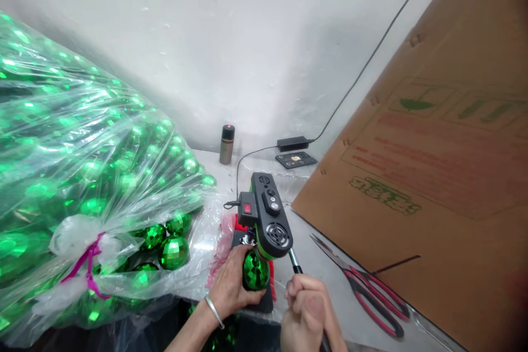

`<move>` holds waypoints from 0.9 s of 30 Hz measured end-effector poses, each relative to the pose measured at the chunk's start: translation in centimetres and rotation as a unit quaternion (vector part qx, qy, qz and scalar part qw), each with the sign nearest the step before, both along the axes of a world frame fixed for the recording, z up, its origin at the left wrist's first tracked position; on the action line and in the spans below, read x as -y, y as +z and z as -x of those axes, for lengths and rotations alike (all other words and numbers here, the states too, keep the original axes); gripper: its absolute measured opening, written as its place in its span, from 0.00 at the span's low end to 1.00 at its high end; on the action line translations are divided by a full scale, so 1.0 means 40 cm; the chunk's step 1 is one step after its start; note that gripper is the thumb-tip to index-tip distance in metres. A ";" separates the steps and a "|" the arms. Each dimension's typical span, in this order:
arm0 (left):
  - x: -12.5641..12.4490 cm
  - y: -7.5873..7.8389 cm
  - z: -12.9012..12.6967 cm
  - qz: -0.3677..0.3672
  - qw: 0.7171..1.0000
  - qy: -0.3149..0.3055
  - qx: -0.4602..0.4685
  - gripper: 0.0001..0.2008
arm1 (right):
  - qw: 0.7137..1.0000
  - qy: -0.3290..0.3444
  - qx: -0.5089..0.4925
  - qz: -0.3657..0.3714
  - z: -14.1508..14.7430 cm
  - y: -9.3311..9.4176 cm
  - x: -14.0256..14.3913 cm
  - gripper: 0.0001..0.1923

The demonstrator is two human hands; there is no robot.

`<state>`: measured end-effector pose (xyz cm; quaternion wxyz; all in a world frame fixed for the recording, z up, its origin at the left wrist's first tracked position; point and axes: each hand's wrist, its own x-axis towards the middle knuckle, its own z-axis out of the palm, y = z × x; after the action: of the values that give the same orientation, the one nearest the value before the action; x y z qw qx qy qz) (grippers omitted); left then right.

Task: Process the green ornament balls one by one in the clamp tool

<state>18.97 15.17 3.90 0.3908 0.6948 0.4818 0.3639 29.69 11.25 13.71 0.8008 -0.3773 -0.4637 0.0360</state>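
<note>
My left hand (233, 280), with a silver bangle at its wrist, is closed around a shiny green faceted ball (254, 270). The ball sits beneath the front end of a small black bench machine (271, 214), which has a red switch and round grilles. From the machine's right side a metal lever with a black grip (297, 269) slants toward me. Wrapped round that lever is my right hand (307, 308), its fist hiding most of the grip. The contact between ball and machine is partly covered by the machine's head.
On the left bulges a clear plastic bag (78, 176) of green balls, tied with pink string. Large scissors (371, 291) lie beside a cardboard box (437, 148) on the right. Behind the machine are a spray can (226, 144), a black power adapter (293, 143) and a phone (296, 160).
</note>
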 end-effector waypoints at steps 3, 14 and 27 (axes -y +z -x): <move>-0.002 -0.006 -0.002 0.001 1.000 0.001 0.002 0.40 | 1.000 -0.005 0.010 -0.021 -0.007 -0.014 -0.009 0.22; -0.015 -0.031 -0.005 -0.004 1.000 -0.004 0.002 0.46 | 0.999 -0.030 -0.014 -0.014 -0.006 -0.058 -0.018 0.23; -0.021 -0.052 -0.014 -0.005 1.000 -0.006 -0.004 0.46 | 0.998 0.021 0.058 -0.003 -0.017 -0.093 -0.015 0.18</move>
<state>19.51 16.00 1.83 0.3877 0.7009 0.4777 0.3609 30.39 11.86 9.99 0.7730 -0.3661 -0.5172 0.0298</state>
